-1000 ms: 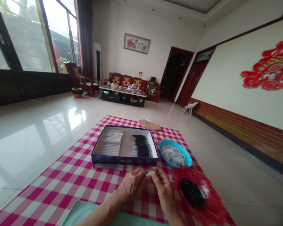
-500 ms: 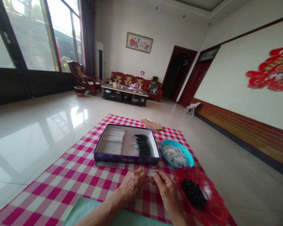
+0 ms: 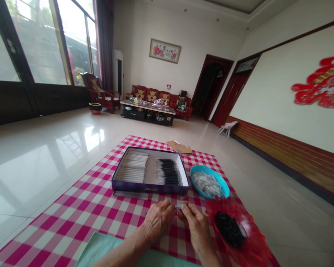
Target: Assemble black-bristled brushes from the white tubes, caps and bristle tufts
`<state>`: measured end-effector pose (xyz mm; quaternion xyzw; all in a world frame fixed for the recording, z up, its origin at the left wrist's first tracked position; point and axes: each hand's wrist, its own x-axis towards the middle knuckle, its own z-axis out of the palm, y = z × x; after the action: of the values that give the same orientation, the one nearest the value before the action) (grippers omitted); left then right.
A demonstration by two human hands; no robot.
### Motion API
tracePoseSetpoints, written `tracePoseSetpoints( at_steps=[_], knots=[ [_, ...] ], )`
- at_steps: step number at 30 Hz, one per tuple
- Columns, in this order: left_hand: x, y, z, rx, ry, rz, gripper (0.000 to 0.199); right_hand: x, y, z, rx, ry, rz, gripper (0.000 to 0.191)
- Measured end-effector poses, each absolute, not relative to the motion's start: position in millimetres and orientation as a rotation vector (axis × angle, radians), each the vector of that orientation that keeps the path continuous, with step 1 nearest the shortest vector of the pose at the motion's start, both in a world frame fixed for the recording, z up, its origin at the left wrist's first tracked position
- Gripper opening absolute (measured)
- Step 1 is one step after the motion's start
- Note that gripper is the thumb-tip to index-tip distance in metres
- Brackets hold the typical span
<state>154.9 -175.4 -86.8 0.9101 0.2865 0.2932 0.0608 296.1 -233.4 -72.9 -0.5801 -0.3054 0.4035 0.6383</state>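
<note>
Small white piece (image 3: 178, 206) is being pinched between the fingertips of both hands, just in front of the box; its exact shape is too small to tell. Each grip is being kept nearly closed on that one piece, and nothing else is being held. Slipping is judged the main risk: the piece is tiny, so with uneven finger pressure it could be dropped onto the checked cloth (image 3: 72, 218) and be lost among the pink squares. A sideways knock from the right wrist could tip the red translucent plate (image 3: 225, 207), since the black pieces (image 3: 228, 229) are being carried close to that hand, and the plate could be spilled. Rows in the box could be disturbed if the left fingers are pushed forward. Left hand (image 3: 158, 221) is being held knuckles up, with the fingers being curled in toward the piece and the forearm being angled in from lower left over a mint-green cloth (image 3: 105, 246). Right hand (image 3: 198, 228) is being held tilted inward, with the thumb and fingers being drawn to a narrow pinch. Dark-blue cardboard box (image 3: 150, 189) of white sticks (image 3: 130, 168) and black-tipped sticks (image 3: 168, 172) is being kept just ahead, with a blue bowl (image 3: 210, 185) of white pieces beside it.
</note>
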Motion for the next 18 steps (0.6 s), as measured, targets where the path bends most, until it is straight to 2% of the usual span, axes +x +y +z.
tracePoseSetpoints(
  at_steps=[18],
  knots=[
    [157.7,-177.1,-86.6,2.816,0.945,0.750,0.018,295.2,-233.4,-67.5,-1.295,-0.568,1.014,0.020]
  ],
)
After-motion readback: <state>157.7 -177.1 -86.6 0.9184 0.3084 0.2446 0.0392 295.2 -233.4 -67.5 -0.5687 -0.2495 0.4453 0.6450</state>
